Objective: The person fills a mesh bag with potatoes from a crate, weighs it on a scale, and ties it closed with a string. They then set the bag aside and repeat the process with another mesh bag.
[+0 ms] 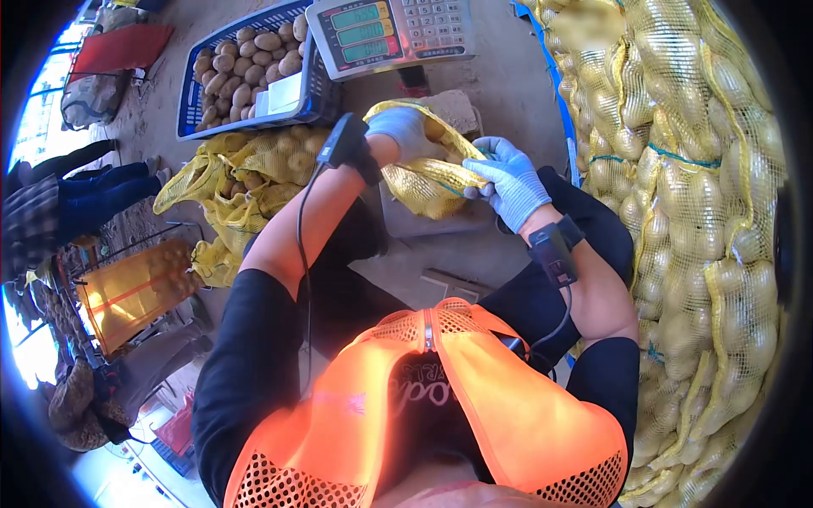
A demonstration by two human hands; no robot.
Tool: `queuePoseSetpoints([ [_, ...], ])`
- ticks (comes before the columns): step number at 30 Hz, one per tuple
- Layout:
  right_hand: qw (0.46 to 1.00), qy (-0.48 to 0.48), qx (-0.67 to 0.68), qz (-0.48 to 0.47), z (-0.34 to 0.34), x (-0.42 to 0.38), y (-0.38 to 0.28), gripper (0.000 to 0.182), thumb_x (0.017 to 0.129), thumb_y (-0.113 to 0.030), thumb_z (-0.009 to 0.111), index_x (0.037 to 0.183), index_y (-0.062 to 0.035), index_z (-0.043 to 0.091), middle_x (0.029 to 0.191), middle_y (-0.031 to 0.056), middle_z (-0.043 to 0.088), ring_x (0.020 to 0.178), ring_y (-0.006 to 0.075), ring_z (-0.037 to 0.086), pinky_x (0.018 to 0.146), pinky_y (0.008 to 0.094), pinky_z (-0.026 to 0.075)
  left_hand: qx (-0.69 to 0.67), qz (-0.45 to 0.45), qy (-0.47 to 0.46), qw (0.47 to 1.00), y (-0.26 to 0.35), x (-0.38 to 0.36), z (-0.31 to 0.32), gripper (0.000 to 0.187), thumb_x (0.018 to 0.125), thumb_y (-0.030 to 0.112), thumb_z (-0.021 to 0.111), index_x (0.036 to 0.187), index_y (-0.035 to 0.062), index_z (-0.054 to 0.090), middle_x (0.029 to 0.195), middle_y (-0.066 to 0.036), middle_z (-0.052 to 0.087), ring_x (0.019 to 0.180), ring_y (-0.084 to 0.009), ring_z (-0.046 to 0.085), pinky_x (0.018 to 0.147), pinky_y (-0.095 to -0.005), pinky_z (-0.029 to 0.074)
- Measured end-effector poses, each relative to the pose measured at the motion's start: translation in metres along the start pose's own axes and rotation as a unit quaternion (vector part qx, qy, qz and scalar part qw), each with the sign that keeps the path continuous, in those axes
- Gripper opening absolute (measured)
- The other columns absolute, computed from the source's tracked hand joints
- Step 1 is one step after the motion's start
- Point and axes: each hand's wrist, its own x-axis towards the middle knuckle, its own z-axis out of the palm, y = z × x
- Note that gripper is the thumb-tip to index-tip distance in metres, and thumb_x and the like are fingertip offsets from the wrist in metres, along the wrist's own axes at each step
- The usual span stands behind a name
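A yellow mesh bag with round produce inside is in front of me, its mouth spread. My gloved left hand reaches in at the left side of the mouth, with its fingers mostly hidden behind the mesh. On the right, my gloved right hand is closed on the bag's edge. More yellow mesh bags with potatoes lie to the left of my left forearm.
Beyond my hands, a blue crate holds potatoes and a white card. Beside it stands a digital scale. Filled mesh bags are piled on the right. People are at the far left.
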Motion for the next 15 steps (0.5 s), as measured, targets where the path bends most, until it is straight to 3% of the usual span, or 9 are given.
queuePoseSetpoints([
  [1, 0.993, 0.034, -0.082, -0.071, -0.001, 0.006, 0.008, 0.032, 0.081, -0.008, 0.066, 0.11, -0.004, 0.053, 0.088, 0.0062, 0.059, 0.073, 0.0118, 0.058, 0.057, 0.0246, 0.051, -0.027, -0.004, 0.001, 1.0, -0.014, 0.006, 0.007, 0.049, 0.067, 0.046, 0.073, 0.1, 0.01, 0.068, 0.096, -0.013, 0.068, 0.091, -0.0286, 0.063, 0.082, -0.0364, 0.047],
  [2, 0.994, 0.034, -0.079, -0.072, -0.004, 0.011, 0.013, 0.032, 0.081, -0.008, 0.066, 0.11, -0.004, 0.053, 0.088, 0.0062, 0.059, 0.073, 0.0118, 0.058, 0.057, 0.0246, 0.051, -0.024, -0.004, 0.0, 1.0, -0.019, 0.009, 0.011, 0.049, 0.067, 0.046, 0.073, 0.1, 0.01, 0.068, 0.096, -0.013, 0.068, 0.091, -0.0286, 0.063, 0.082, -0.0364, 0.047],
  [4, 0.946, 0.073, -0.252, -0.188, -0.012, 0.022, 0.021, 0.031, 0.081, -0.014, 0.068, 0.107, -0.0012, 0.056, 0.084, 0.0046, 0.059, 0.075, 0.0115, 0.057, 0.061, 0.0261, 0.049, 0.066, 0.01, 0.069, 0.995, -0.025, 0.012, 0.016, 0.062, 0.064, 0.046, 0.076, 0.108, 0.0051, 0.064, 0.102, -0.016, 0.066, 0.096, -0.0299, 0.062, 0.085, -0.0368, 0.047],
  [6, 0.935, 0.054, -0.267, -0.229, -0.024, 0.042, 0.032, 0.024, 0.084, -0.016, 0.065, 0.102, 0.0001, 0.058, 0.082, 0.0021, 0.059, 0.075, 0.0106, 0.056, 0.064, 0.0272, 0.047, 0.073, 0.031, 0.089, 0.993, -0.026, 0.01, 0.021, 0.069, 0.063, 0.046, 0.077, 0.111, -0.0001, 0.058, 0.105, -0.018, 0.063, 0.1, -0.0314, 0.06, 0.087, -0.0377, 0.046],
  [9, 0.984, 0.056, -0.06, -0.159, -0.016, 0.039, 0.02, 0.016, 0.09, -0.015, 0.057, 0.099, -0.0024, 0.06, 0.082, 0.0, 0.057, 0.075, 0.009, 0.053, 0.064, 0.0249, 0.045, 0.017, 0.085, 0.124, 0.988, -0.02, 0.0, 0.024, 0.066, 0.064, 0.043, 0.078, 0.107, -0.002, 0.056, 0.101, -0.018, 0.063, 0.099, -0.0319, 0.059, 0.087, -0.0376, 0.046],
  [10, 0.986, 0.041, 0.008, -0.162, -0.015, 0.039, 0.012, 0.015, 0.091, -0.015, 0.056, 0.101, -0.0041, 0.059, 0.085, 0.0029, 0.058, 0.076, 0.0114, 0.056, 0.067, 0.0247, 0.047, -0.011, 0.11, 0.116, 0.987, -0.017, -0.002, 0.025, 0.058, 0.069, 0.039, 0.075, 0.107, 0.0002, 0.056, 0.1, -0.017, 0.063, 0.098, -0.031, 0.06, 0.086, -0.0369, 0.046],
  [12, 0.979, -0.002, 0.156, -0.131, -0.014, 0.031, -0.005, 0.016, 0.092, -0.015, 0.054, 0.104, -0.0044, 0.057, 0.09, 0.0073, 0.06, 0.078, 0.017, 0.059, 0.073, 0.0306, 0.051, -0.066, 0.16, 0.096, 0.98, -0.009, -0.008, 0.026, 0.04, 0.078, 0.029, 0.07, 0.106, 0.0047, 0.057, 0.098, -0.015, 0.063, 0.095, -0.0294, 0.06, 0.085, -0.0353, 0.046],
  [13, 0.979, -0.002, 0.157, -0.13, -0.014, 0.026, -0.01, 0.016, 0.092, -0.015, 0.054, 0.104, -0.0044, 0.057, 0.09, 0.0073, 0.06, 0.078, 0.017, 0.059, 0.073, 0.0306, 0.051, -0.028, 0.215, 0.092, 0.972, -0.007, -0.016, 0.024, 0.031, 0.083, 0.021, 0.064, 0.11, 0.0074, 0.058, 0.098, -0.013, 0.064, 0.092, -0.0276, 0.061, 0.084, -0.0347, 0.046],
  [15, 0.969, -0.005, 0.235, -0.074, -0.013, 0.019, -0.017, 0.018, 0.093, -0.015, 0.051, 0.106, -0.0026, 0.055, 0.096, 0.0118, 0.06, 0.086, 0.0235, 0.06, 0.08, 0.0386, 0.051, -0.021, 0.202, 0.028, 0.979, -0.008, -0.026, 0.024, 0.032, 0.083, 0.019, 0.063, 0.112, 0.0076, 0.058, 0.1, -0.013, 0.064, 0.093, -0.0278, 0.061, 0.084, -0.0343, 0.046],
])
